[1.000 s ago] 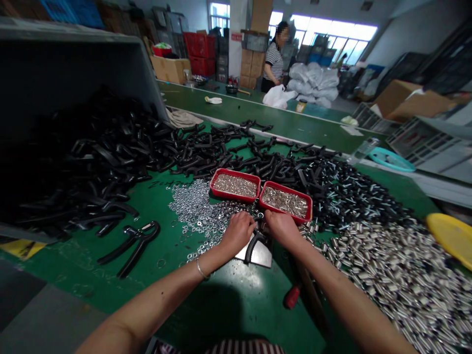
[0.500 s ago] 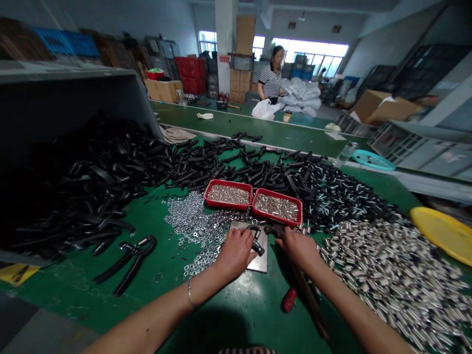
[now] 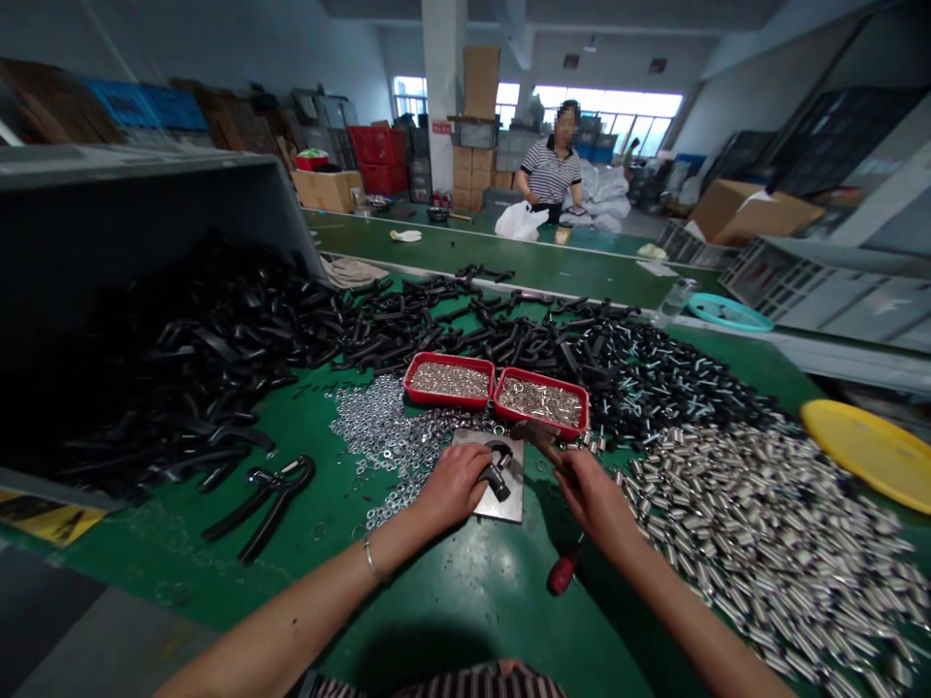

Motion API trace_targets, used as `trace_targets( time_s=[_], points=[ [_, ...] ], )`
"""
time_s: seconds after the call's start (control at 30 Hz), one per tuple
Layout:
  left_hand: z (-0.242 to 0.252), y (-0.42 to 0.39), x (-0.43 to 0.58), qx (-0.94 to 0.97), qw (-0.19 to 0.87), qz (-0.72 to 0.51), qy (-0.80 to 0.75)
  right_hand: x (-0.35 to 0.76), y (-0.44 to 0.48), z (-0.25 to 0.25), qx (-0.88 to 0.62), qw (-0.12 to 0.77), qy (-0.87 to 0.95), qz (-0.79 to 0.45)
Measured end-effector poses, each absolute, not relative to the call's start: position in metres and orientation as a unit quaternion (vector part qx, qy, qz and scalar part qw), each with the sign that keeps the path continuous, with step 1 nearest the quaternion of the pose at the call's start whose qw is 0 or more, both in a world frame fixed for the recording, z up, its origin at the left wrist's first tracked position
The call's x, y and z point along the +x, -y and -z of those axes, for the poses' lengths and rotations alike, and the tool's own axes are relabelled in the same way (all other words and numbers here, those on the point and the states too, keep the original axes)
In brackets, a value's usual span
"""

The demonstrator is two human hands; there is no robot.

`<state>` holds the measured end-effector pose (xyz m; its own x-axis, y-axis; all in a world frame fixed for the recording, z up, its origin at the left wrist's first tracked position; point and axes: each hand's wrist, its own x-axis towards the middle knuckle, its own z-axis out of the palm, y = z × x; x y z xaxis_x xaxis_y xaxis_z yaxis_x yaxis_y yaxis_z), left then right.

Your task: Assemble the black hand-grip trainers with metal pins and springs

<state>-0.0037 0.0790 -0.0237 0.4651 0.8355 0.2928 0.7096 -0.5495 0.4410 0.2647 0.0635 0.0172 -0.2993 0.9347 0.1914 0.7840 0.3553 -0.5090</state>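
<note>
My left hand [image 3: 452, 485] is closed around a black handle with a hooked end [image 3: 497, 479], pressing it against a flat metal plate [image 3: 511, 509] on the green table. In my right hand [image 3: 594, 496] is a hammer [image 3: 539, 435], gripped by its handle. The hammer's head is raised to the right of the hooked end, apart from it. Most of the hammer's handle is hidden by my hand and forearm. A red-handled screwdriver [image 3: 563, 574] lies beneath my right wrist. To the left rests a two-handled black hand grip [image 3: 266, 504] with a spring.
Two red trays [image 3: 449, 399] of small metal parts stand beyond the plate. Washers [image 3: 393, 427] are scattered left, and metal cylinders [image 3: 771, 523] are heaped right. Black handles [image 3: 210, 339] spill from a grey bin [image 3: 283, 208]. A co-worker [image 3: 553, 170] stands across the table.
The hammer's head has risen and swung, and its handle no longer shows below my right hand. My left hand remains on the black handle. The co-worker has turned more toward the camera.
</note>
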Motion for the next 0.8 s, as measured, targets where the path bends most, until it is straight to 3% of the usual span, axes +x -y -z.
trace_targets(
  time_s=[0.13,0.3,0.47,0.7,0.8],
  points=[
    [0.024,-0.079,-0.004,0.829,0.137,-0.231,-0.491,0.257,-0.059,-0.032,-0.529,0.180,0.808,-0.186],
    [0.028,-0.080,-0.003,0.794,0.146,-0.255,-0.533,0.236,-0.057,-0.050,-0.525,0.293,0.782,-0.165],
    [0.033,-0.081,-0.002,0.778,0.154,-0.255,-0.553,0.232,-0.061,-0.038,-0.517,0.139,0.814,-0.226],
    [0.020,-0.082,-0.004,0.786,0.157,-0.240,-0.547,0.286,-0.053,-0.015,-0.635,0.298,0.599,-0.386],
    [0.007,-0.092,-0.005,0.759,0.258,-0.257,-0.540,0.333,-0.061,-0.012,-0.690,0.290,0.563,-0.349]
  ],
)
